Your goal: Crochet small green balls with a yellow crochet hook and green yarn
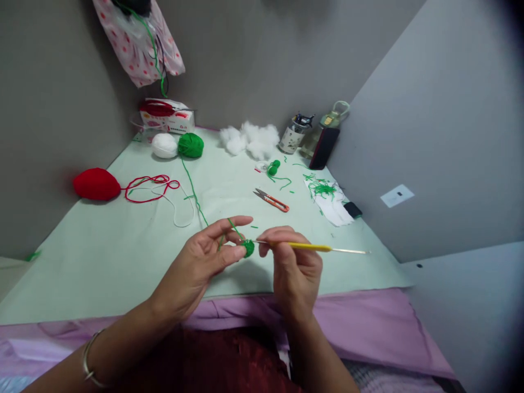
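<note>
Between the thumb and fingers of my left hand (pixel 213 248) is a small round green crochet piece (pixel 248 249). A strand of green yarn (pixel 194 191) loops over my raised left index finger and runs back to the green yarn ball (pixel 190 146). My right hand (pixel 297 267) is closed in a pen-like grip around a yellow-handled crochet hook (pixel 311 247). The hook's thin metal tip meets the upper edge of the green piece; whether yarn is caught on it is too small to tell. The hook's other metal end points right.
Orange-handled thread snips (pixel 272 201) lie beyond my hands. White stuffing (pixel 249 139), a white yarn ball (pixel 164 146) and a red yarn ball (pixel 97 184) are farther back and left. Green yarn scraps (pixel 323 189) on white paper, a phone (pixel 325 148) and a pen jar (pixel 292 136) stand right.
</note>
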Demonstrator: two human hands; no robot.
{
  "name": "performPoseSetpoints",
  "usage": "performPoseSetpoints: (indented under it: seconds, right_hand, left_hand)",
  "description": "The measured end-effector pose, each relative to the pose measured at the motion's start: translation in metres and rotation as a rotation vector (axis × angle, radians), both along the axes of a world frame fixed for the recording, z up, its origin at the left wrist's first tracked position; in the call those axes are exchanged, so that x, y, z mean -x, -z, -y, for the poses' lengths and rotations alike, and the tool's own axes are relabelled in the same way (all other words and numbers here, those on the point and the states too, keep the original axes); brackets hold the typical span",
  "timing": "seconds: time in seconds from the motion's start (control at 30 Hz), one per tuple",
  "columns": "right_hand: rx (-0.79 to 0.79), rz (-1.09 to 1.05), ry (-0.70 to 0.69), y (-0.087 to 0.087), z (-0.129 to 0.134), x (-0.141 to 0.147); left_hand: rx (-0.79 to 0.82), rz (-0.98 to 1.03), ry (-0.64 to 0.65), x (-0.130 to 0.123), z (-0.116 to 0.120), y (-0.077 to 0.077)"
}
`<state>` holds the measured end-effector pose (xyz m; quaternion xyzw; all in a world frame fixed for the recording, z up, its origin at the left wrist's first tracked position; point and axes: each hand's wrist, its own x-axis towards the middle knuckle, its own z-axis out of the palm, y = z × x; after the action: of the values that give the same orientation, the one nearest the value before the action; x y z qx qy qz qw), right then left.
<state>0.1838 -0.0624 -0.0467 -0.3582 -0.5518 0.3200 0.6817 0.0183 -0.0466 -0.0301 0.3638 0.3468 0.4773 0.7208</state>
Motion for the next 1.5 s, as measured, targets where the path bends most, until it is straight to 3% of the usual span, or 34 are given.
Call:
performPoseSetpoints:
  seconds: [0.17,0.3,0.4,0.53,0.7,0.83,0.97,1.13,1.3,1.5]
  right_hand:
    - [-0.099,0.276,0.091,0.005,0.002,0.002]
    - [-0.327,0.611,0.196,0.012,0.006,-0.003]
    - [-0.235,0.413,0.195,0.008,0.005,-0.004]
    - [0.008,0.026,0.015,0.0,-0.001,-0.001]
    - [0.129,-0.043,-0.082,0.002,-0.006,0.0]
    - [0.205,-0.207,-0.155,0.003,-0.008,-0.003]
    - [0.182,-0.198,-0.159,-0.001,-0.006,-0.003]
    - [0.057,0.054,-0.034,-0.004,0.003,-0.003]
    - [-0.22,0.403,0.093,-0.003,0.008,-0.003]
    - [-0.372,0.673,0.224,0.001,0.009,0.0]
  left_hand:
    - [-0.051,-0.014,-0.052,-0.008,0.004,0.003]
    - [0.118,0.122,0.041,-0.007,0.0,0.002]
    - [0.24,0.176,0.084,-0.003,-0.005,-0.001]
    - [0.101,0.062,-0.022,-0.002,-0.006,-0.001]
    - [-0.068,-0.05,0.032,-0.005,0.0,0.002]
    - [-0.097,-0.114,0.005,-0.001,0.0,0.004]
    - [-0.103,-0.15,-0.021,0.002,-0.001,0.006]
    - [-0.171,-0.289,-0.066,0.002,-0.001,0.002]
    - [-0.306,-0.449,-0.169,0.001,0.002,-0.002]
    - [-0.253,-0.386,-0.221,-0.004,0.008,0.0]
